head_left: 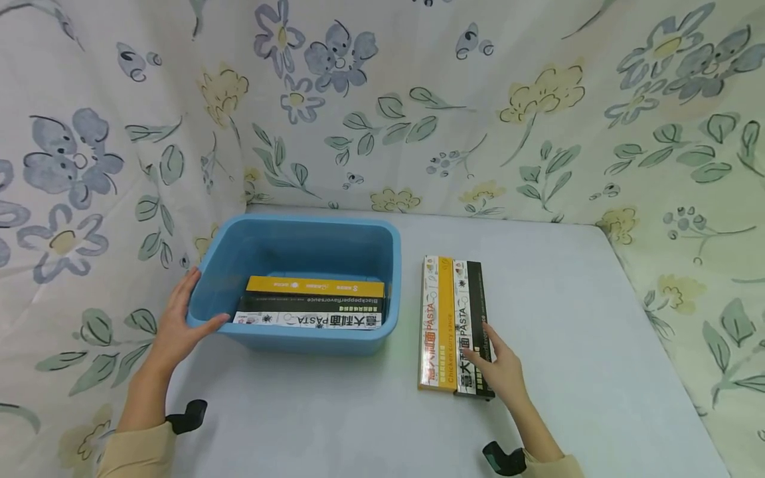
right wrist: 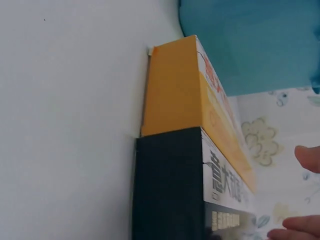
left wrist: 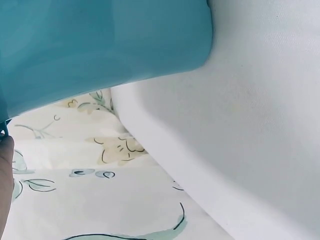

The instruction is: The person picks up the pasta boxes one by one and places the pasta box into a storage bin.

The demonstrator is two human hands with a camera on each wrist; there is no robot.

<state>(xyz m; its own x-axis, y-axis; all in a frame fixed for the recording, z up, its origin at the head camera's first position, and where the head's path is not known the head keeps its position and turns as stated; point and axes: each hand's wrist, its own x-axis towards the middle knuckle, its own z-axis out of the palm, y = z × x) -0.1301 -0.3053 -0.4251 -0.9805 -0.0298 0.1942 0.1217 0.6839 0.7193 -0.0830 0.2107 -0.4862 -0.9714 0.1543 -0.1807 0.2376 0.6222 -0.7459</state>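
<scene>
My left hand [head_left: 182,322] rests on the near-left corner of a blue plastic bin [head_left: 323,346], fingers along the left rim, thumb spread over the front rim. Inside the bin lie pasta boxes: a yellow side [head_left: 317,287] shows behind a black-and-white box [head_left: 311,311]. On the table to the bin's right, a yellow-and-white pasta box [head_left: 439,325] lies flat against a black-and-white pasta box [head_left: 474,328]. My right hand [head_left: 502,368] hovers over the near end of the black one, thumb and fingers apart on either side. The right wrist view shows thumb [right wrist: 309,159] and fingertips [right wrist: 295,231] spread.
The white table [head_left: 574,318] extends right of the boxes and toward the front. Floral curtains [head_left: 418,99] hang behind and along both sides. The bin stands near the left curtain. A black wrist strap piece [head_left: 188,417] sits on each forearm.
</scene>
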